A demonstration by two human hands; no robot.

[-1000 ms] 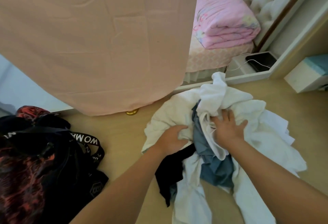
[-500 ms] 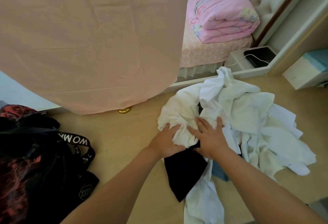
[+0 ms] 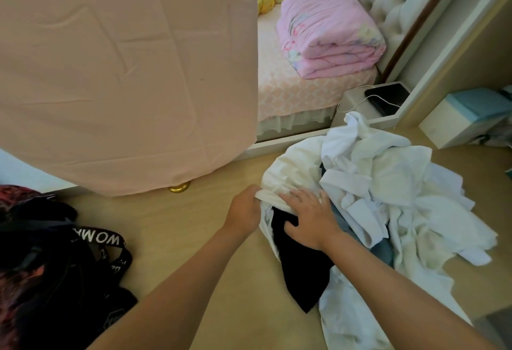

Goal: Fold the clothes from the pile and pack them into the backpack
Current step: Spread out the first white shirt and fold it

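Both hands have slid from mid-pile to the near edge of the pile (image 3: 388,183) on the floor (image 3: 194,239), left hand (image 3: 245,208) fingers curled round the hem of the cream garment (image 3: 288,172), right hand (image 3: 310,219) spread flat beside it: the first piece looks singled out, backpack (image 3: 41,252) waiting well to the left.

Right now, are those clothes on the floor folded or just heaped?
Heaped, not folded: the clothes pile lies crumpled on the floor, white pieces tangled over a black garment. The left hand grips a cream edge.
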